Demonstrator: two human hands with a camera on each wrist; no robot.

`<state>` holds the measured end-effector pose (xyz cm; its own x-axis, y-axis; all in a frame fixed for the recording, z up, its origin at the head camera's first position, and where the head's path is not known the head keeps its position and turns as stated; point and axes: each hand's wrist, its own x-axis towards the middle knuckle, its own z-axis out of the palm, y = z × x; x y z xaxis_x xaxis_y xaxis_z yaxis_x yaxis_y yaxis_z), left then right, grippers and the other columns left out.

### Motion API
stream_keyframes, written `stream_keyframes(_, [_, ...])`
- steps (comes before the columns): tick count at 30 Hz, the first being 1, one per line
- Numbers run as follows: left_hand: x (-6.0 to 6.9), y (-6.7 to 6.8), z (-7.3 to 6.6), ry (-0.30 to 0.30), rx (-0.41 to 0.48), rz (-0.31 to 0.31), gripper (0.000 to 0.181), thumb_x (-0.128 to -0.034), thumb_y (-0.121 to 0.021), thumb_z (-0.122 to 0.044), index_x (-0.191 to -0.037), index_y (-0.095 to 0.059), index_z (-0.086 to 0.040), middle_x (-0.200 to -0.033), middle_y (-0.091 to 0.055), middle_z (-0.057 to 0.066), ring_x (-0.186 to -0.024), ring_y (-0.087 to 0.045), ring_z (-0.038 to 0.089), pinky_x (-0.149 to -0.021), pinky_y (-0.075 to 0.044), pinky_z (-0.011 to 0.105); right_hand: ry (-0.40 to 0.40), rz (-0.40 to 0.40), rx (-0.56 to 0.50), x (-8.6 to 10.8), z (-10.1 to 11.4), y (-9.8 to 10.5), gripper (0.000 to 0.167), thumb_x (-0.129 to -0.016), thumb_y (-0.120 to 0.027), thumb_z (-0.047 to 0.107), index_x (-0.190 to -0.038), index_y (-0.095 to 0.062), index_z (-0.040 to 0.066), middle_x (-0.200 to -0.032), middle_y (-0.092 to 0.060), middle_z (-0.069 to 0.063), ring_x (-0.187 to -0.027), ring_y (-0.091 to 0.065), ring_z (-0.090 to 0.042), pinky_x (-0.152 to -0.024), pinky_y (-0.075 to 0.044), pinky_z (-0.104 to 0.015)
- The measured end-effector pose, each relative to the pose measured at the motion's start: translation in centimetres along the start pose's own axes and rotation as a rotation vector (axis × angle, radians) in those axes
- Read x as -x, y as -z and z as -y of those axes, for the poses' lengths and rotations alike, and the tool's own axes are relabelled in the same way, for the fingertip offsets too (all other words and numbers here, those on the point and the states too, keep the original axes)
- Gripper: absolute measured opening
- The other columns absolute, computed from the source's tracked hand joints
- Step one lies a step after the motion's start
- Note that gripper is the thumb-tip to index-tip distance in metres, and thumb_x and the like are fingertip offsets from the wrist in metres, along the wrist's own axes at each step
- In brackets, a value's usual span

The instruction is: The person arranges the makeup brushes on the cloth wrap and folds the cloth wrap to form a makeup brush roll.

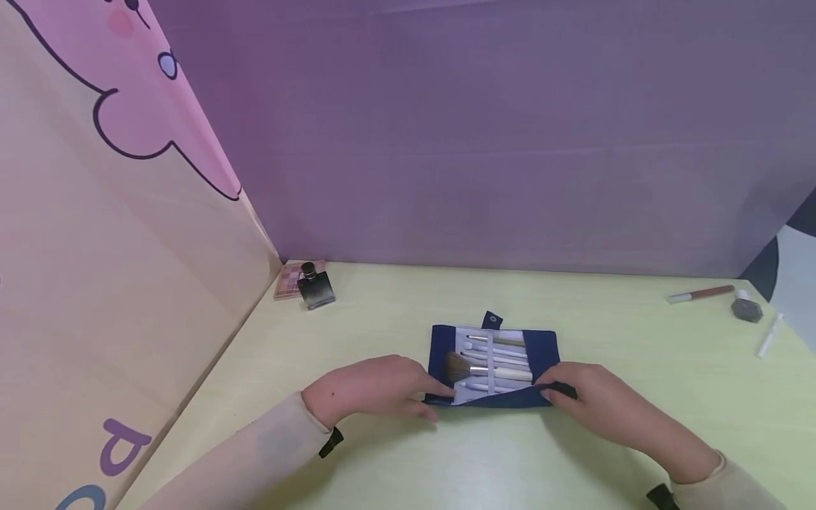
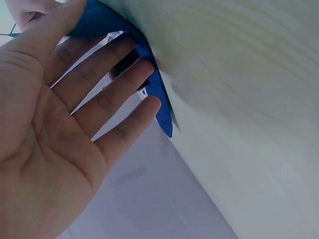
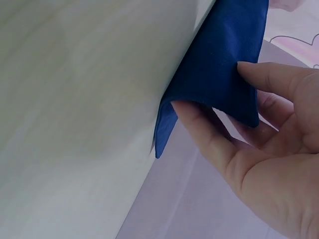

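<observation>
A dark blue brush roll (image 1: 542, 350) lies unfolded near the middle of the table, its near edge raised. Inside, a white band crosses several slim white-handled brushes and a large fluffy makeup brush (image 1: 457, 367). My left hand (image 1: 389, 386) is at the roll's near left corner, fingers extended against it. The left wrist view shows the open palm of that left hand (image 2: 70, 119), with part of the roll behind the fingers. At the near right corner, my right hand (image 1: 589, 397) pinches the blue flap (image 3: 214, 64) between thumb and fingers. A snap tab (image 1: 492, 320) sticks out at the far edge.
At the back left, a dark perfume bottle (image 1: 316, 286) stands by a pink checked palette (image 1: 288, 282). Toward the right edge are a lip gloss tube (image 1: 701, 294), a small grey pot (image 1: 746, 308) and a thin white stick (image 1: 770, 335). A purple backdrop (image 1: 484, 156) rises behind the table.
</observation>
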<state>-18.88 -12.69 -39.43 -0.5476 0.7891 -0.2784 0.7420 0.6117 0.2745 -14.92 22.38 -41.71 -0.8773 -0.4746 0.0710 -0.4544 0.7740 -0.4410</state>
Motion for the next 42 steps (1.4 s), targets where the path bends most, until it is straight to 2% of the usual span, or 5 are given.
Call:
stream_keyframes(9, [-0.3, 0.2, 0.8, 0.089, 0.163, -0.087, 0.043, -0.1104, -0.06, -0.035, -0.153, -0.061, -0.029, -0.072, -0.064, -0.006, -0.059, -0.044, 0.002, -0.074, -0.048, 0.023, -0.068, 0.018, -0.057, -0.6, -0.3, 0.7, 0.018, -0.102, -0.072, 0.017, -0.119, -0.078, 0.013, -0.116, -0.078, 0.001, -0.104, -0.071, -0.016, -0.081, -0.059, -0.033])
stream_keyframes(16, [-1.6, -0.1, 0.9, 0.263, 0.321, -0.167, 0.039, -0.1084, -0.065, -0.029, -0.143, -0.062, -0.012, -0.105, -0.08, -0.001, -0.077, -0.064, 0.004, -0.073, -0.053, 0.026, -0.078, -0.009, -0.029, -1.4, -0.9, 0.8, 0.014, -0.1, -0.074, 0.018, -0.113, -0.079, 0.013, -0.107, -0.073, 0.001, -0.091, -0.063, -0.011, -0.074, -0.054, -0.03])
stream_keyframes(21, [-2.6, -0.1, 0.8, 0.345, 0.361, -0.218, 0.039, -0.1067, -0.068, -0.028, -0.142, -0.059, -0.013, -0.099, -0.078, 0.0, -0.076, -0.065, 0.009, -0.072, -0.053, 0.028, -0.118, 0.048, -0.043, -2.0, -1.3, 1.0, 0.015, -0.1, -0.074, 0.016, -0.114, -0.078, 0.012, -0.111, -0.075, -0.003, -0.093, -0.066, -0.012, -0.075, -0.056, -0.031])
stream_keyframes(36, [-4.6, 0.3, 1.2, 0.455, 0.311, -0.216, 0.047, -0.1041, -0.072, -0.03, -0.146, -0.059, -0.013, -0.079, -0.068, -0.003, -0.068, -0.062, 0.013, -0.069, -0.049, 0.028, -0.121, 0.095, 0.049, -3.1, -0.8, 0.4, 0.009, -0.097, -0.076, 0.011, -0.106, -0.075, 0.008, -0.103, -0.073, -0.004, -0.088, -0.064, -0.015, -0.079, -0.059, -0.04])
stream_keyframes(42, [-4.6, 0.0, 0.7, 0.477, 0.119, -0.245, 0.049, -0.1007, -0.075, -0.041, -0.141, -0.062, -0.017, -0.09, -0.074, -0.001, -0.076, -0.063, 0.013, -0.072, -0.051, 0.03, -0.049, -0.045, 0.244, -2.4, -0.2, -0.4, 0.02, -0.092, -0.083, 0.014, -0.109, -0.074, 0.01, -0.105, -0.071, -0.005, -0.093, -0.065, -0.023, -0.083, -0.059, -0.045])
